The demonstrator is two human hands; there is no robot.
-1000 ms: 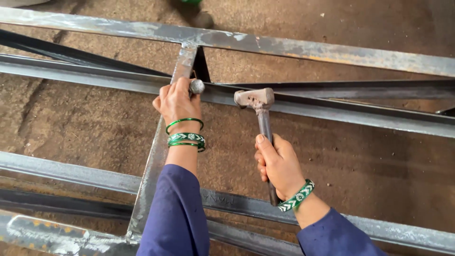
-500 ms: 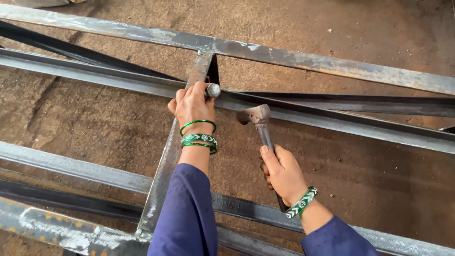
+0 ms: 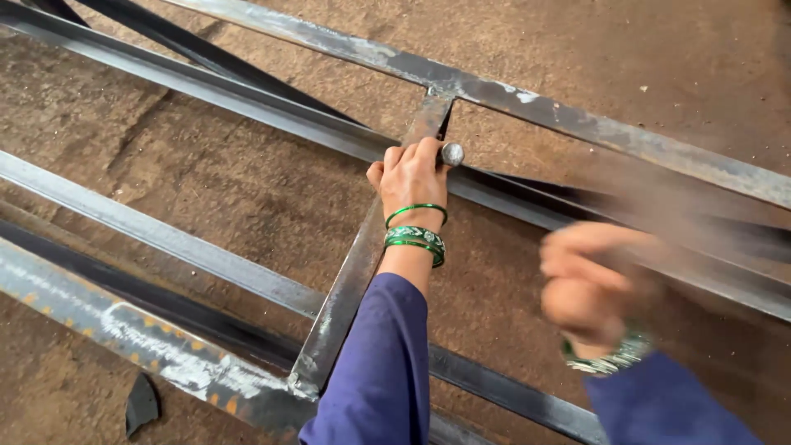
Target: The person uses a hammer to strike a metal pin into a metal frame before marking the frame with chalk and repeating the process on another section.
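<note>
Head view, looking down on a welded frame of grey rectangular steel bars [image 3: 247, 264] laid over a brown dirt floor [image 3: 206, 165]. The left hand [image 3: 409, 175], at centre frame, is clenched around a short round steel punch with a flat shiny head [image 3: 451, 153]; the head protrudes from the right side of the fist, just beside the thumb. The fist rests on the short steel cross-member [image 3: 350, 280], which runs from the lower centre up to the long rusty flat bar [image 3: 577, 119] crossing the upper right, and the punch sits just below the joint where these two meet. Two plain green bangles and one patterned green bangle [image 3: 414, 236] circle the left wrist above a dark blue sleeve [image 3: 383, 363].

The right hand [image 3: 585, 284], at right of centre, is heavily motion-blurred (its outline smears toward the right edge); the fingers appear curled, but whether they hold anything cannot be told. A green bangle [image 3: 614, 354] shows at its wrist.

A dark angle-section steel bar [image 3: 247, 86] runs diagonally from upper left beneath the left fist. A small black shard [image 3: 142, 404] lies on the floor at lower left.
</note>
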